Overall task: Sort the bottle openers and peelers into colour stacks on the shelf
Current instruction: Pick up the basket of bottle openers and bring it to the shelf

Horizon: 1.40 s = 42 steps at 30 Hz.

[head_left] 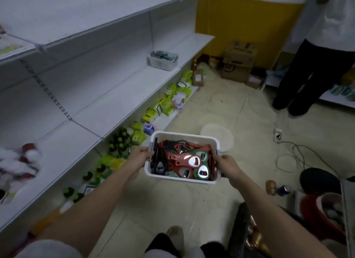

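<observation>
Meanwhile, a person's left hand point(139, 157) and right hand point(228, 166) each grip an end of a white plastic basket point(184, 137), held above the floor just right of the white shelf point(119, 104). Inside lies a jumble of red, green and black bottle openers point(189, 161), their oval metal heads catching the light. A second white basket point(162, 61) sits far along the shelf.

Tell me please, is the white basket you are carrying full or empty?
Roughly full: the white basket holds a jumbled pile of red, green and black openers reaching near its rim, carried by the left hand and right hand.
</observation>
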Motion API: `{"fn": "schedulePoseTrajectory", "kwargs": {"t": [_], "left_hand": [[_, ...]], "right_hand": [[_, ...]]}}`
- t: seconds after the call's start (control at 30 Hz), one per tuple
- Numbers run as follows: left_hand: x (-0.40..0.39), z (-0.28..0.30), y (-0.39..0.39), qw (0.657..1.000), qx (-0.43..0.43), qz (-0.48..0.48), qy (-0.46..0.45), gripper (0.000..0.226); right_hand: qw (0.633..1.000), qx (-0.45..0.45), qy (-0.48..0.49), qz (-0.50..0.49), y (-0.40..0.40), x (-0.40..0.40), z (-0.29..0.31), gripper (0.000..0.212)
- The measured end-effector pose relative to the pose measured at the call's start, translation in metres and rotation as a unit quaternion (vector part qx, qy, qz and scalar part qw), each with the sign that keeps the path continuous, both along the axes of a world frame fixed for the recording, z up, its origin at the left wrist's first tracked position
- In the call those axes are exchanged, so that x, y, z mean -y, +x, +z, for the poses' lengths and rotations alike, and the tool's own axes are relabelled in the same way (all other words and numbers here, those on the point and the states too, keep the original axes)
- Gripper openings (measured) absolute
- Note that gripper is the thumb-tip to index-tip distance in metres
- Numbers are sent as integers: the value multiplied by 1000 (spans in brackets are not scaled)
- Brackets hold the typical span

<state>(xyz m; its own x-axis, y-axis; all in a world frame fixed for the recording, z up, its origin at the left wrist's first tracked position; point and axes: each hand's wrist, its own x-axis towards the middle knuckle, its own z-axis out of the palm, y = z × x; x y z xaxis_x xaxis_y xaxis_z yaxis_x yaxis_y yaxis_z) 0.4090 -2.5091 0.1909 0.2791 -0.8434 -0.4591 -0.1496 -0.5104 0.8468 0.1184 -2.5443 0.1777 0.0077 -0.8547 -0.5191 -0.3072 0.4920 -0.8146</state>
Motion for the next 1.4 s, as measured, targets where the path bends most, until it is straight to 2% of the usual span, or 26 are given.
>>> {"fn": "schedulePoseTrajectory", "kwargs": {"t": [0.17,0.27,0.33,0.4,0.53,0.63,0.7,0.77,0.9,1.03,1.17,1.27,1.33,1.4], "left_hand": [[118,20,-11,1000,5,-11,-6,15],[188,15,-20,1000,22,5,-13,28],[226,5,-24,1000,20,20,-2,24],[266,-1,-27,999,-2,32,6,37],[339,4,-25,999,8,43,13,20],[385,13,-18,998,8,60,2,27],[409,15,-5,997,10,82,8,22],[433,13,16,993,3,115,5,10],[478,2,65,987,23,160,16,20],[517,-15,128,985,31,168,9,6],[544,-27,184,986,11,167,29,24],[564,-28,215,985,10,170,31,33],[579,-32,232,985,1,172,24,41],[592,-38,242,984,-6,179,25,51]], "right_hand": [[999,-15,10,-45,-12,110,2,33],[999,-14,5,-31,-19,187,-4,31],[999,-28,-10,-15,-20,236,-9,31],[998,-48,-31,16,-20,285,-9,35],[981,-149,-58,113,-17,374,-7,50],[955,-225,-87,174,-3,441,-5,59],[940,-252,-105,206,14,480,-2,58],[931,-254,-114,234,36,517,-3,59],[928,-228,-109,273,92,585,-22,68],[916,-225,-105,314,160,630,-49,56],[913,-201,-103,338,220,657,-55,48],[919,-194,-76,336,245,678,-70,64],[917,-190,-58,346,254,697,-94,58],[915,-195,-56,349,266,701,-86,55]]}}
